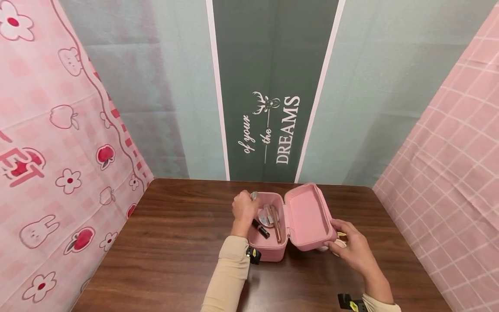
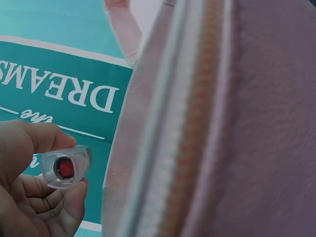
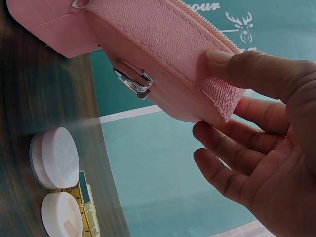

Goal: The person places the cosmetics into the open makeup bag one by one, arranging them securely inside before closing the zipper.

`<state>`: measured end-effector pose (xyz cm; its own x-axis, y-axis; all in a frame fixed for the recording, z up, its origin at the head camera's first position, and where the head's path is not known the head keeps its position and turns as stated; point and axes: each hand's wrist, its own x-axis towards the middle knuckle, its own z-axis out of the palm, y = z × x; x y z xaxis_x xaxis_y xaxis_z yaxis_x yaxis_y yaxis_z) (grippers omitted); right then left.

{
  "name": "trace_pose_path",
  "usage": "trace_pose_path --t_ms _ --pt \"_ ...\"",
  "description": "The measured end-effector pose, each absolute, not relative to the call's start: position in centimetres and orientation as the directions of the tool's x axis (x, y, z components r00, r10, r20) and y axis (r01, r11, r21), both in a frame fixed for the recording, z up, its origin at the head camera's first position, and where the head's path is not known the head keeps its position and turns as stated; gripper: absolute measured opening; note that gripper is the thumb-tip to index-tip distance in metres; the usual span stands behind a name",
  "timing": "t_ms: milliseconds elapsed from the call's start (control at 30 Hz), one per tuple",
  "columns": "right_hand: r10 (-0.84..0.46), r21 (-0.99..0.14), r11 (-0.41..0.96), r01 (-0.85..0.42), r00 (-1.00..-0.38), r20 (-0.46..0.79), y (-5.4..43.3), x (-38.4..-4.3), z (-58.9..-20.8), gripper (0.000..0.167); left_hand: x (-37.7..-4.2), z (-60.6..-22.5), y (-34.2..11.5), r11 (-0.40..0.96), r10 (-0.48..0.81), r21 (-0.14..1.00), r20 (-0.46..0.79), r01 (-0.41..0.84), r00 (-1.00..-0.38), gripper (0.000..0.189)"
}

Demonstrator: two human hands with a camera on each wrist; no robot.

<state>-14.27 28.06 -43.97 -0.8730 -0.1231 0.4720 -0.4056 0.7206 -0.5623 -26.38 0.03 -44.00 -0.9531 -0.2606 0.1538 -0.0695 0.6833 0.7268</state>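
Observation:
A pink makeup case (image 1: 267, 255) stands on the table with its lid (image 1: 308, 216) folded out to the right. My left hand (image 1: 244, 207) is over the case's left side, pinching a clear lipstick tube (image 2: 65, 168) with a red centre between thumb and fingers. Inside the case lie a black lipstick (image 1: 261, 229), a slim rose-gold tube (image 1: 276, 225) and a round compact (image 1: 264, 219); the left hand hides part of the interior. With thumb on one side and fingers on the other, my right hand (image 1: 352, 247) grips the lid's near right corner, which is raised off the table.
Beside the lid, partly hidden in the head view, are two round white containers (image 3: 55, 158) and a gold box-like item (image 3: 88, 207). The brown wooden table (image 1: 175, 242) ends at printed cloth walls on the left, back and right.

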Motion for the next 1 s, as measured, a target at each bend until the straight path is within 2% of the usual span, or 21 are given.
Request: trace_pose_path --t_ms 267,567,667,1000 --pt "-0.121 -0.564 0.721 -0.404 -0.874 0.471 28.01 -14.39 -44.1 0.06 -26.72 -44.24 0.74 0.704 -0.226 0.709 0.167 -0.042 -0.96 0.026" --pt "-0.128 -0.553 0.723 -0.415 -0.866 0.483 27.93 -14.53 -44.14 0.061 -27.14 -44.64 0.92 0.725 -0.208 0.686 0.139 -0.058 -0.968 0.032" --pt "-0.131 -0.547 0.728 -0.413 -0.867 0.48 27.92 -14.52 -44.08 0.061 -27.05 -44.73 0.91 0.73 -0.214 0.68 0.132 -0.069 -0.968 0.028" --pt "-0.126 -0.549 0.734 -0.4 -0.874 0.469 27.96 -14.3 -43.86 0.06 -26.71 -44.32 0.86 0.725 -0.214 0.688 0.179 -0.033 -0.96 0.031"
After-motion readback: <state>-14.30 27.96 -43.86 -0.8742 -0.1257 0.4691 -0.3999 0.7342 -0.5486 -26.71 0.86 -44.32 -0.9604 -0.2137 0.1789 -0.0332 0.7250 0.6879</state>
